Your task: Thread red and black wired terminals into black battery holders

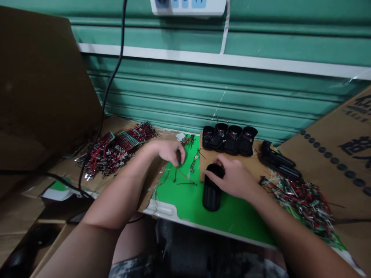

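My right hand (233, 175) is closed around the upper end of a black ribbed plastic housing (212, 197), which stands on the green board (182, 197). My left hand (172, 151) is curled in a pinch just above the board. A thin reddish wire (185, 174) runs down from its fingertips; the part inside the fingers is hidden. Loose dark wire ends lie on the board below that hand. Between the hands, a small circuit board with wires (193, 164) lies near the cardboard edge.
Several black housings (232, 141) with wires inside stand at the back. More black housings (279, 160) lie to their right. Piles of red and black wired parts sit left (113, 154) and right (304, 204). Cardboard boxes flank both sides; a black cable (108, 83) hangs at left.
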A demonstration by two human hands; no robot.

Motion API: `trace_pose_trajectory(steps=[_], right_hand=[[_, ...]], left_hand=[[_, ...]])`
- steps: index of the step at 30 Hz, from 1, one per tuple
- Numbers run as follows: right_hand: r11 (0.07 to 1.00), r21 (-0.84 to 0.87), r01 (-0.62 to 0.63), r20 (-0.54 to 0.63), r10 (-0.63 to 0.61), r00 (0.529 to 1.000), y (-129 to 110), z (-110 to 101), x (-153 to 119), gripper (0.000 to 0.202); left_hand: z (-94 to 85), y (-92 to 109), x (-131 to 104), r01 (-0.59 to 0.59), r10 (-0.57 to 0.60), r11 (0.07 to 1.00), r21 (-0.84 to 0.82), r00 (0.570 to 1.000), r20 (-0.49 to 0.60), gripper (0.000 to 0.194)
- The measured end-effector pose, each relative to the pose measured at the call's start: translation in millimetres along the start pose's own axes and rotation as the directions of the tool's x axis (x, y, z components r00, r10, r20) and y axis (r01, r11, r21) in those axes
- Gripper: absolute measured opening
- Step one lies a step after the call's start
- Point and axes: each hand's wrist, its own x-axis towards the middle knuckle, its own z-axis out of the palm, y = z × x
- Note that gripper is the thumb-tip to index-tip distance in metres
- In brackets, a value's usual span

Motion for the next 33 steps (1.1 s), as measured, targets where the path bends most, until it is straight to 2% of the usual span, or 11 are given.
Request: trace_pose_trajectory(steps=[2,7,14,16,19,21,23,26,28,30,33], right_hand=[[1.0,0.017,0.026,-0.015,-0.026,1.0,-0.8,-0.3,0.2,0.031],[0.999,0.02,0.037,-0.018,-0.037,0.999,0.7,2.8,2.4,0.027],[0.998,0.024,0.061,-0.056,-0.06,0.997,14.5,11.0,8.3,0.024],[0.997,0.036,0.068,-0.079,-0.065,0.995,17.0,12.2,9.9,0.024],[0.996,0.052,0.077,-0.126,-0.07,0.99,18.7,11.5,12.1,0.023],[0.995,0.061,0.083,-0.141,-0.074,0.987,19.4,9.4,13.2,0.021],[0.993,0.077,0.092,-0.14,-0.081,0.987,20.0,6.8,14.1,0.02],[0.99,0.096,0.102,-0.129,-0.089,0.988,20.5,4.4,14.9,0.022],[0.988,0.107,0.108,-0.13,-0.094,0.987,20.1,4.9,15.0,0.023],[0.984,0.126,0.126,-0.143,-0.107,0.984,19.0,6.4,14.8,0.022],[0.97,0.162,0.18,-0.215,-0.143,0.966,16.6,7.3,14.0,0.023]], left_hand=[[-0.5,-2.2,0.7,0.038,-0.038,0.999,0.008,0.999,0.023,0.029],[7.3,0.5,5.1,0.033,-0.033,0.999,0.002,0.999,0.034,0.019],[1.0,0.3,-2.6,-0.055,0.057,0.979,-0.198,0.998,0.004,0.018],[-3.1,1.8,-5.5,-0.1,0.093,0.946,-0.31,0.995,-0.036,0.021],[-7.1,6.0,-8.5,-0.205,0.146,0.871,-0.447,0.976,-0.162,0.026],[-7.2,8.7,-7.7,-0.263,0.15,0.828,-0.496,0.955,-0.256,0.028],[-4.7,11.3,-3.3,-0.334,0.115,0.76,-0.558,0.913,-0.391,0.03],[5.2,17.9,9.9,-0.485,-0.033,0.572,-0.662,0.792,-0.609,0.038],[15.7,25.9,20.8,-0.549,-0.129,0.471,-0.691,0.732,-0.669,0.042],[28.2,36.1,30.6,-0.566,-0.161,0.438,-0.698,0.715,-0.68,0.045],[46.7,50.7,40.4,-0.561,-0.137,0.456,-0.691,0.723,-0.677,0.047]])
